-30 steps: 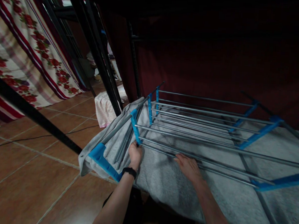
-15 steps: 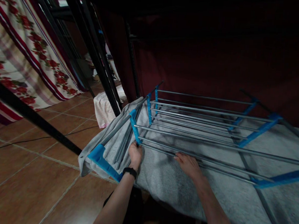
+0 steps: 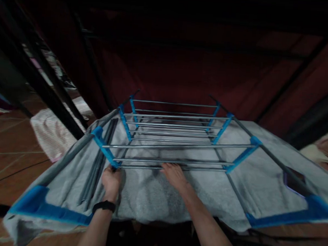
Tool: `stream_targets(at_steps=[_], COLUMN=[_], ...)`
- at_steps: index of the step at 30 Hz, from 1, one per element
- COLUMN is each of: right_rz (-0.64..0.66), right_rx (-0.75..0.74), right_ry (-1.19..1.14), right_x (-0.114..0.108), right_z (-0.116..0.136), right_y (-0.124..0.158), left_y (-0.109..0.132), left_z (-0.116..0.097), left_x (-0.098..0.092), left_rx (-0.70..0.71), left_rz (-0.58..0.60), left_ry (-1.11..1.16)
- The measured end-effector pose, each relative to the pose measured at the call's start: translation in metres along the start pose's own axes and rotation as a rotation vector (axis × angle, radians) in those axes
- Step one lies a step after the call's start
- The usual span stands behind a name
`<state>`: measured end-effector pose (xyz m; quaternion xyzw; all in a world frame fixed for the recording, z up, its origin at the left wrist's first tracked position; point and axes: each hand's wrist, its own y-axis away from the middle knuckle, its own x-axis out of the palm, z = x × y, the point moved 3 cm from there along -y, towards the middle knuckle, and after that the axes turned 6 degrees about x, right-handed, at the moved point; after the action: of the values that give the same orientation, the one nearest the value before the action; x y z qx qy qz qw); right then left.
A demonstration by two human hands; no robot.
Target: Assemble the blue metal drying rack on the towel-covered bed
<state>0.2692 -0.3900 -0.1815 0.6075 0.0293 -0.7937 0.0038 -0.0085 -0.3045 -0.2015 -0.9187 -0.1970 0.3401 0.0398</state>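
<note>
A folding drying rack (image 3: pixel 176 145) with grey metal rods and blue plastic brackets lies flat on a grey blanket (image 3: pixel 146 195). My left hand (image 3: pixel 110 180), with a black band at the wrist, is closed round the near end of a blue bracket (image 3: pixel 107 153) where the front rods join it. My right hand (image 3: pixel 174 176) rests with fingers stretched out on the nearest rod (image 3: pixel 205 169), pressing it against the blanket. Several loose grey rods (image 3: pixel 97 167) lie on the blanket just left of my left hand.
A dark metal bunk frame (image 3: pixel 44 91) stands at the left over a tiled floor (image 3: pixel 5 147). A pale striped cloth (image 3: pixel 52 133) lies on that floor. A dark red curtain (image 3: pixel 183 72) hangs behind the rack. A dark flat object (image 3: pixel 294 181) lies on the blanket at right.
The view has swung to the right, so the rack now sits centred and the flowered curtain has gone from view. Both hands keep their hold on the rack's near edge.
</note>
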Motion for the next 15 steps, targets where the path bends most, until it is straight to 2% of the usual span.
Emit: stream_targets(at_steps=[7, 15], right_rz=[0.0, 0.007], right_rx=[-0.051, -0.07], right_ry=[-0.017, -0.027], right_x=[0.0013, -0.0003], right_z=[-0.002, -0.0067], right_y=[-0.0082, -0.0105], left_y=[-0.0068, -0.0043], left_z=[0.0001, -0.0006], left_x=[0.0017, 0.0007], left_rx=[0.006, -0.003], left_rz=[-0.015, 0.033], left_ry=[-0.113, -0.115])
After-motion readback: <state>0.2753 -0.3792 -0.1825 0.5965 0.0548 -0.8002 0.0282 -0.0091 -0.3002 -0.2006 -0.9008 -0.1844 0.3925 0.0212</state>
